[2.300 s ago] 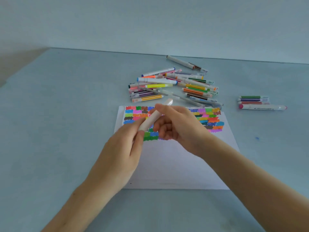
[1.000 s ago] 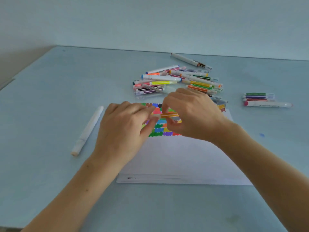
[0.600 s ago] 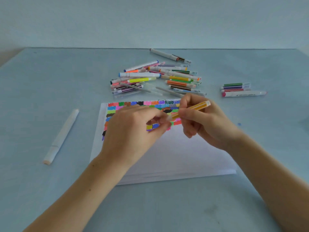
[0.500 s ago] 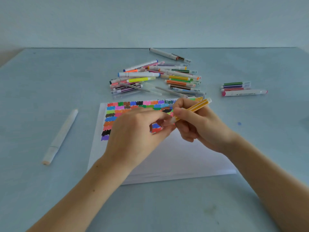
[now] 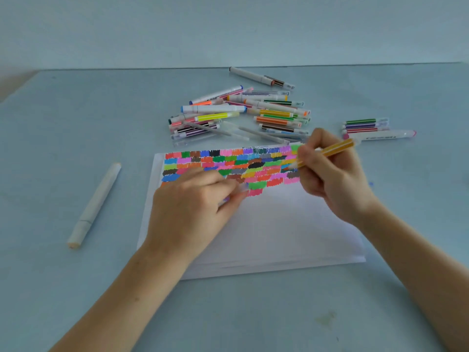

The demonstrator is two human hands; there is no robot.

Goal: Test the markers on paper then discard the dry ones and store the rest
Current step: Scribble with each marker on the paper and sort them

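Cap just off, pinched in our left hand [image 5: 193, 207], right hand [image 5: 327, 174] clamps the orange marker [image 5: 327, 151], tip nearing the paper [image 5: 266, 224], so testing comes next.

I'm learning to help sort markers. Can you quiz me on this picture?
1. True or false: the right hand holds a yellow marker.
2. Where does the white marker lie? A) left of the paper B) in the pile C) on the paper
3. Fill in: the left hand rests on the ____.

Key: 1 true. 2 A. 3 paper.
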